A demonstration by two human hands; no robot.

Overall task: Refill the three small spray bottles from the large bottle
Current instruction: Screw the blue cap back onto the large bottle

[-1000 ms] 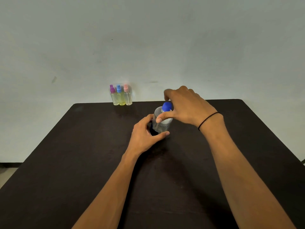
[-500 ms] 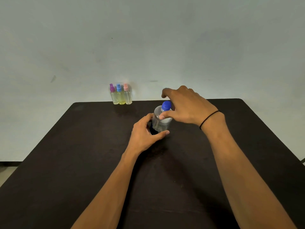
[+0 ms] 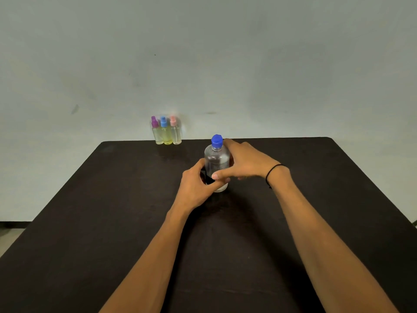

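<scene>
the large bottle (image 3: 217,162), clear with a blue cap (image 3: 217,140), is standing upright near the middle of the dark counter (image 3: 90,211), a little toward its far half. both hands are wrapping around it. the left hand (image 3: 195,188) is coming in from the left and gripping the lower part of the bottle, its fingers curling round the far side and its thumb lying across the front near the base. the right hand (image 3: 244,161) is coming in from the right and gripping the body just above that, with its thumb (image 3: 220,175) crossing the front of the bottle over the left thumb and its fingers reaching behind the bottle, just below the cap. the cap itself is sitting on the neck with no hand on it. a thin black band (image 3: 274,171) is circling the right wrist.

the three small spray bottles (image 3: 167,132) are standing upright in a tight row, touching side by side, at the far edge of the counter against the pale wall (image 3: 203,53), to the left of the large bottle and well apart from it. their caps are purple, blue and pink from left to right. the bottles look blurred; the middle one is showing yellowish liquid, and the levels in the others are hard to judge.
</scene>
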